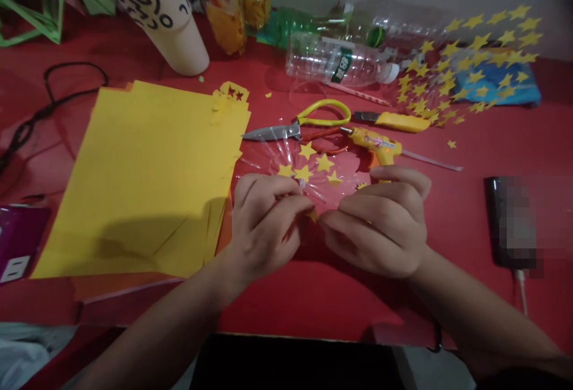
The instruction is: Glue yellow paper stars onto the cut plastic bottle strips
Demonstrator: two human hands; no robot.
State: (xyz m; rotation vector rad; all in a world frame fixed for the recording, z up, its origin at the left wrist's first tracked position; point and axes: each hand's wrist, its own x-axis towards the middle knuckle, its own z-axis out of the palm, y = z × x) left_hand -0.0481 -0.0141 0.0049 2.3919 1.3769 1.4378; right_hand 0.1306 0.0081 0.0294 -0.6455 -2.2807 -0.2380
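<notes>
A clear, fanned-out plastic piece [273, 146] carrying several yellow paper stars [324, 163] lies in front of me. My left hand [268, 223] is closed over its near left edge, fingers pinched together around the plastic. To the right, my right hand [380, 220] has its fingers curled in a pinch; whatever is between them is hidden. Between the two hands a small yellow star [312, 215] shows, partly covered. A yellow hot glue gun [373, 143] lies just beyond my right hand, its lower end hidden behind the fingers. Scissors [275, 132] with yellow and red handles rest behind the plastic piece.
Yellow paper sheets [147, 175] cover the left side. Behind are a box cutter [398, 121], a clear bottle [335, 61], a green bottle [308, 24], a white cup [179, 43] and a star-covered clear piece [447, 76]. A black phone [510, 223] with a cable lies right.
</notes>
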